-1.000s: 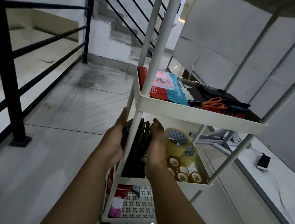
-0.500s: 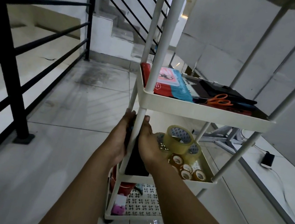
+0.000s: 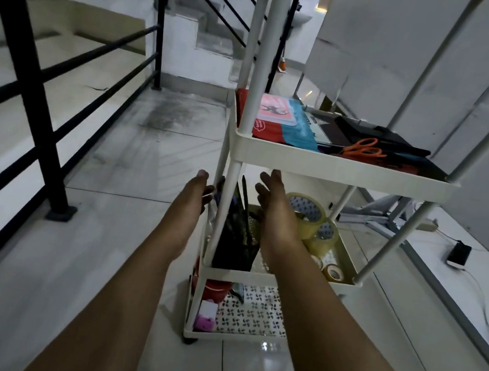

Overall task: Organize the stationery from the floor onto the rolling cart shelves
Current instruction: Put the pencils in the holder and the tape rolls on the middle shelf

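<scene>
Closest to us, our two forearms reach forward over the tiled floor [image 3: 21,293] toward the white rolling cart [image 3: 338,166]. Our left hand [image 3: 194,191] hangs just outside the cart's near-left post, fingers straight and relaxed, holding nothing. Our right hand [image 3: 271,191] is spread wide above the middle shelf [image 3: 350,263], palm turned inward, fingers extended, also holding nothing.

Between our hands, in the near-left corner of that middle shelf, stands a black mesh pen holder [image 3: 236,249] with dark pens poking up out of it; it sits upright, free of both hands. Just beyond our right wrist on the same shelf lie the tape rolls [image 3: 312,220]: large clear ones stacked toward the back and smaller ones near the front edge.

Below, on the bottom shelf [image 3: 249,317] with its patterned floor, we see a red container [image 3: 217,288] and something pink [image 3: 204,320] in the near-left corner.

Farther up, the top shelf carries a red and blue book [image 3: 275,122], dark flat items, and orange-handled scissors [image 3: 362,147]. Beyond the cart, a phone [image 3: 458,254] lies on the floor with a cable, a black railing [image 3: 29,65] runs along our left, and stairs [image 3: 209,42] rise in the background.
</scene>
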